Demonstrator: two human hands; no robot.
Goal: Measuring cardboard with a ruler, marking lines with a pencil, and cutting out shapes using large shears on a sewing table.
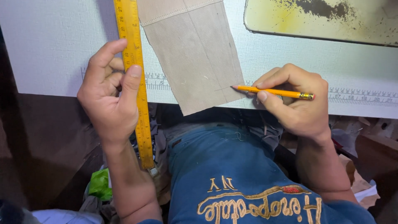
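1. One left hand (110, 93) is closed on one yellow ruler (134, 79), thumb on its face and fingers curled at its left edge; the ruler runs from the top of the view down past the table edge.
2. One right hand (292, 99) is pinched shut on one yellow pencil (275, 91), thumb below and fingers above (the metal ferrule end points right).
3. The pencil's tip touches the right edge of one tan fabric piece (195, 54), near its lower corner.
4. The fabric lies flat on the white table (49, 45), just right of the ruler, with its lower end hanging slightly over the table's near edge; one stitched seam crosses its upper part.
5. One printed measuring scale (365, 96) runs along the table's near edge, passing under the fabric.
6. One worn yellowish plate (319, 18) sits at the upper right, well apart from both hands.
7. One green scrap (100, 184) lies below the table, beside the left forearm.
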